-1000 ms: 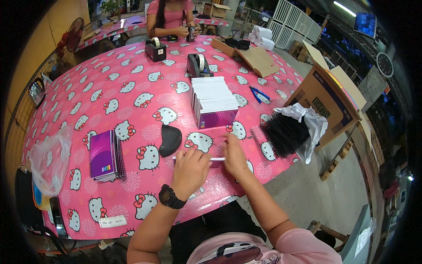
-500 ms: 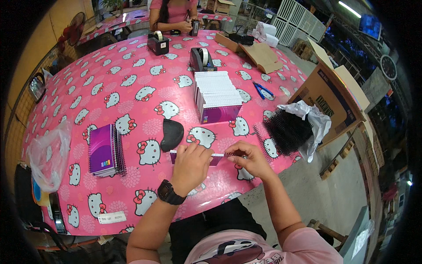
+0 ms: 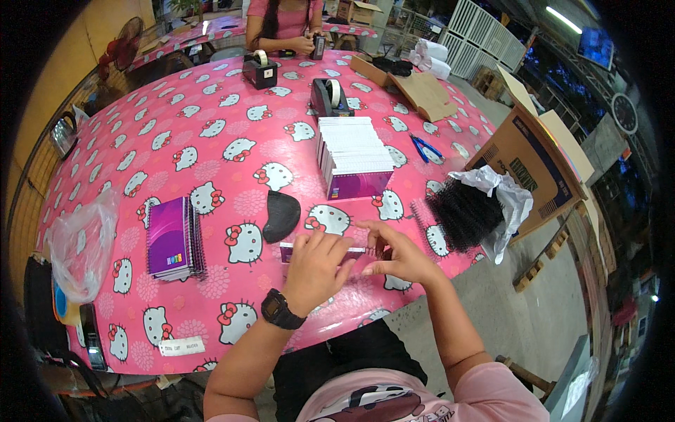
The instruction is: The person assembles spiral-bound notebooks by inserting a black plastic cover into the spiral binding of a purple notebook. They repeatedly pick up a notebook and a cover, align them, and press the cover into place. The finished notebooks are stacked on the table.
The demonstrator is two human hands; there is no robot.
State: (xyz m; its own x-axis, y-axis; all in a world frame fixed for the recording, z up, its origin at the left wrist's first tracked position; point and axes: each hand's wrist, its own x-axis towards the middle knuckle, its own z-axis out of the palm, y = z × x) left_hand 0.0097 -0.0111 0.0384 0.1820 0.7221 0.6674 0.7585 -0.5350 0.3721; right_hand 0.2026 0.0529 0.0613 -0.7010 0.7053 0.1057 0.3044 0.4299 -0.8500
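Note:
A purple-covered notebook [image 3: 287,253] stands on edge at the table's near side, its page edges upward. Across it lies my left hand [image 3: 316,271], fingers closed over the notebook and hiding most of it. By the notebook's right end is my right hand [image 3: 402,259], with thumb and forefinger spread apart; a bit of dark spiral coil shows near its fingers, too small to make out fully. Beyond the hands lies a black curved pad [image 3: 283,216]. A row of notebooks [image 3: 355,151] stands behind it, and a pile of coil-bound purple notebooks [image 3: 169,239] rests to the left.
Black spiral coils [image 3: 460,214] lie in white paper at right, before a cardboard box [image 3: 527,158]. Blue pliers [image 3: 425,149], two tape dispensers [image 3: 330,98] [image 3: 260,70] and flattened cardboard [image 3: 425,96] lie farther off. A plastic bag [image 3: 83,246] is at left. Another person [image 3: 285,28] sits opposite.
My right hand's thumb and forefinger have spread from a pinch at the notebook's end. My left hand stays on the notebook. The whole view has shifted slightly.

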